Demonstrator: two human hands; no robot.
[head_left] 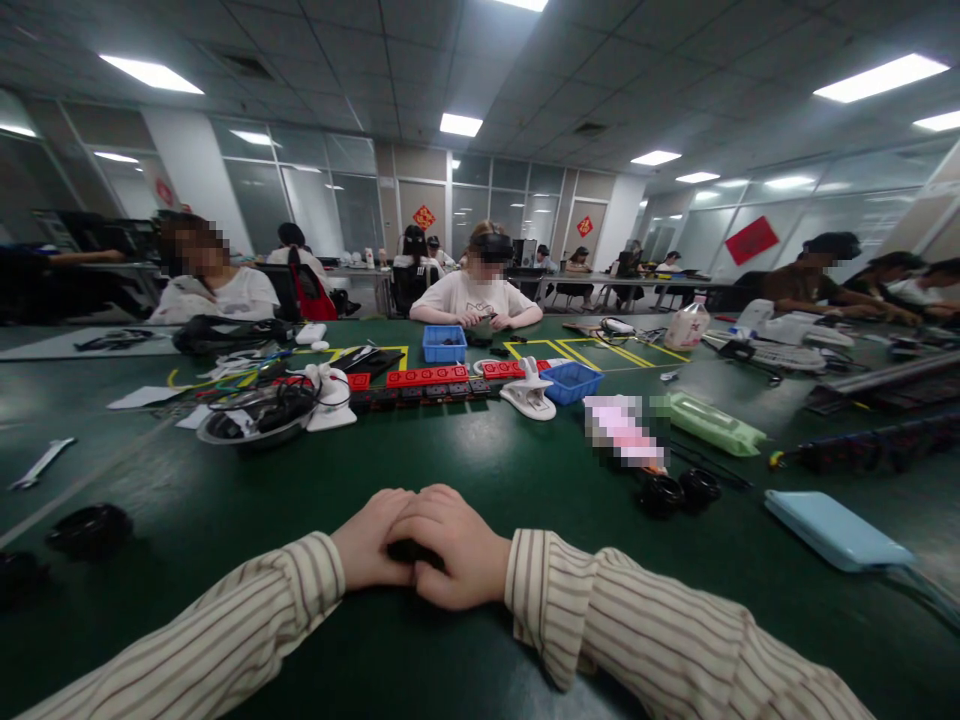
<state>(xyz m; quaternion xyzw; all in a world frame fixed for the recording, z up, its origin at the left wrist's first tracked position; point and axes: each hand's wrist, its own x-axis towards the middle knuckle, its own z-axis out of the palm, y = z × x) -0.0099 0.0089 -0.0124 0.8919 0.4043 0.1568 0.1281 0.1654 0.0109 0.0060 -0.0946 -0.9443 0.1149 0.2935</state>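
My left hand point(369, 540) and my right hand point(457, 550) rest together on the green table near its front edge. Both have their fingers curled, and the right overlaps the fingertips of the left. A black thing point(411, 552) shows in the gap between the two palms; most of it is covered, so its kind cannot be made out. Nearest on the right lie two black ring-shaped parts point(681, 490) beside a pixelated pink item point(624, 430). Another black ring-shaped part point(90, 530) sits at the left, beyond my striped sleeve.
Red power strips point(426, 376) run across the middle, between white clip stands point(529, 390). Blue bins point(571, 382) stand there too. A metal bowl point(255, 432) of cables and a wrench point(43, 464) lie left; a light-blue case point(836, 530) lies right. A co-worker point(480, 290) sits opposite.
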